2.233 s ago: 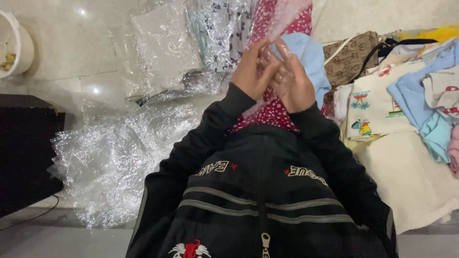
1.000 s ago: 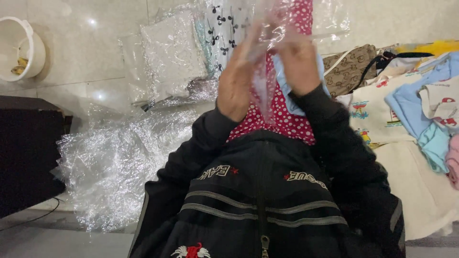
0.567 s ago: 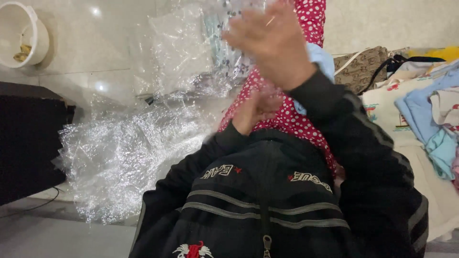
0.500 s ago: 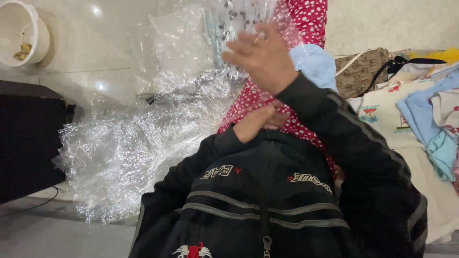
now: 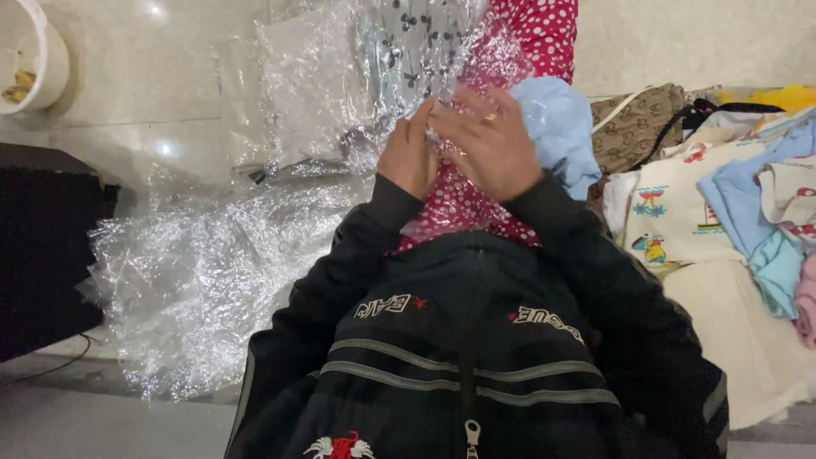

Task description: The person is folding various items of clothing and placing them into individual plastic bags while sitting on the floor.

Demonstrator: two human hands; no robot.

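Observation:
My left hand [image 5: 408, 153] and my right hand [image 5: 493, 144] meet in front of my chest, both gripping a clear plastic bag [image 5: 459, 64] that stands up above them. The fingertips of the two hands touch at the bag's lower edge. A ring shows on a finger of my right hand. Under the hands lies red cloth with white dots [image 5: 463, 208] across my lap. A light blue garment [image 5: 552, 127] sits just right of my right hand, partly hidden behind it.
A crumpled sheet of clear plastic [image 5: 195, 280] spreads on the pale floor at the left, with more clear bags [image 5: 314, 93] beyond it. A white bucket [image 5: 34, 51] stands top left, a black box [image 5: 42, 246] at left. Folded children's clothes [image 5: 722, 212] and a brown bag [image 5: 637, 127] lie right.
My right hand came down from high up and rejoined my left hand, which rose from my lap. Both now hold the plastic bag together in front of my chest.

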